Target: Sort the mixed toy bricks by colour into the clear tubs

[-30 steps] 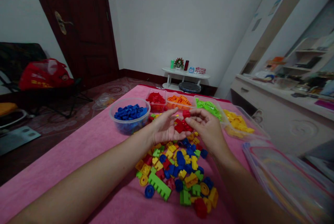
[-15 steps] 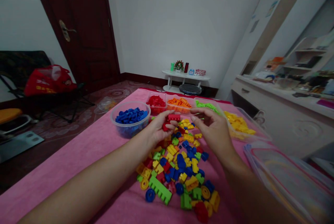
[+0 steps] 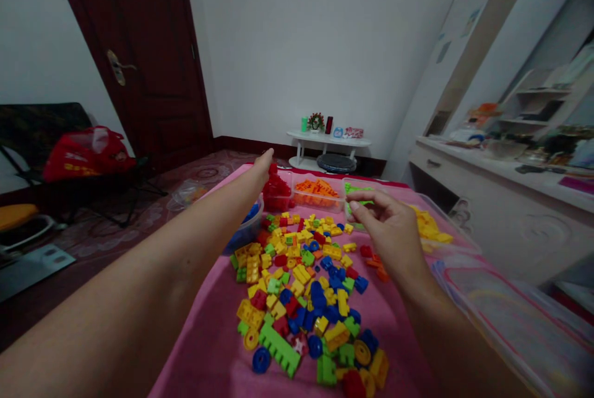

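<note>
Your left hand (image 3: 262, 168) is at the red bricks (image 3: 277, 188), its fingers hidden; I cannot tell whether they grip.
Those bricks fill a clear container (image 3: 278, 204) just beside the orange bricks (image 3: 318, 187), so one dropped off-centre could land among the orange. Your left forearm (image 3: 153, 262) overlaps the blue tub (image 3: 239, 241) in view; a low swing could knock it. Your right hand (image 3: 383, 218), near the green bricks (image 3: 356, 187), has fingers loosely parted, no brick showing. Yellowish lettering on the red bag (image 3: 90, 153) is too blurred to read.

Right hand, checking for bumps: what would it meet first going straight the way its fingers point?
Probably the tub of orange bricks, left of the right hand; depth is unclear, so it might pass above.
</note>
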Action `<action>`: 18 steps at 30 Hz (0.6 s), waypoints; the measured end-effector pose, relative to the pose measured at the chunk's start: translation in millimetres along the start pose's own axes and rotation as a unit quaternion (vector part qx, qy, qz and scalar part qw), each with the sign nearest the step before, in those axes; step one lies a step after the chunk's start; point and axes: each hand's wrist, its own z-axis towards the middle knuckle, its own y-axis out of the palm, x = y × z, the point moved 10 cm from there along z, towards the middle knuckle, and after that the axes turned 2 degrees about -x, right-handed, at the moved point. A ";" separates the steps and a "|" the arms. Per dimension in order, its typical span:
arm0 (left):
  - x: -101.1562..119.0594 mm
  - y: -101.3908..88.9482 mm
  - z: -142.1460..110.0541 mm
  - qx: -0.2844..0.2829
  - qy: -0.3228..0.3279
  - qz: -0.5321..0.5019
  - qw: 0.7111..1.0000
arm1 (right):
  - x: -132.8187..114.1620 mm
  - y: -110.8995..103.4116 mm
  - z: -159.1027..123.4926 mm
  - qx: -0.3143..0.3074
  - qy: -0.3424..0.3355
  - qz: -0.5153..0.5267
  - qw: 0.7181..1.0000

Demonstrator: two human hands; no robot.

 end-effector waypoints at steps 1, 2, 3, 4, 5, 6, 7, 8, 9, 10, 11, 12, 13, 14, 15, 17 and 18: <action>-5.1 -1.8 1.5 0.008 -0.004 0.024 1.000 | -0.9 -2.3 0.7 0.003 -0.005 -0.008 1.000; -9.3 -3.0 2.6 0.018 -0.006 0.052 0.998 | -1.3 -4.8 1.7 0.007 -0.009 -0.013 1.000; -12.1 -3.2 3.3 0.028 -0.005 0.080 0.996 | -0.8 -7.6 2.9 0.012 -0.011 -0.017 1.000; -13.4 -1.3 3.5 0.033 0.000 0.107 0.994 | 0.4 -10.4 4.4 0.016 -0.012 -0.020 1.000; -13.1 2.3 2.9 0.033 0.009 0.132 0.991 | 2.3 -12.7 6.0 0.017 -0.013 -0.024 0.999; -11.5 7.8 0.9 0.029 0.023 0.154 0.987 | 4.8 -14.2 7.7 0.015 -0.012 -0.031 0.999; -9.1 14.5 -2.9 0.020 0.039 0.173 0.984 | 8.1 -14.6 9.4 0.008 -0.011 -0.048 0.999; -6.7 21.9 -8.8 0.008 0.055 0.185 0.981 | 11.7 -13.5 11.0 -0.005 -0.010 -0.081 0.997; -3.7 29.7 -17.1 -0.006 0.075 0.196 0.978 | 16.1 -10.5 12.1 -0.027 -0.010 -0.128 0.991; -0.1 38.4 -27.8 -0.024 0.102 0.209 0.972 | 22.3 -5.6 12.4 -0.059 -0.006 -0.190 0.980; 2.6 47.0 -40.3 -0.044 0.130 0.222 0.965 | 31.1 0.1 11.5 -0.098 0.002 -0.261 0.960; 6.3 56.9 -55.0 -0.068 0.171 0.248 0.951 | 42.8 5.2 9.3 -0.139 0.019 -0.334 0.932; 7.2 67.7 -70.4 -0.100 0.207 0.274 0.934 | 56.9 8.9 5.7 -0.182 0.043 -0.401 0.897; 3.3 75.5 -83.7 -0.125 0.223 0.302 0.918 | 71.4 10.3 1.0 -0.219 0.070 -0.455 0.860; -3.0 81.7 -95.1 -0.147 0.232 0.333 0.902 | 84.5 9.6 -3.8 -0.249 0.097 -0.499 0.825; -20.1 88.9 -110.2 -0.181 0.230 0.383 0.876 | 103.5 4.9 -11.0 -0.279 0.135 -0.554 0.773; -29.8 91.0 -114.6 -0.199 0.222 0.401 0.866 | 109.6 2.7 -13.0 -0.285 0.146 -0.569 0.757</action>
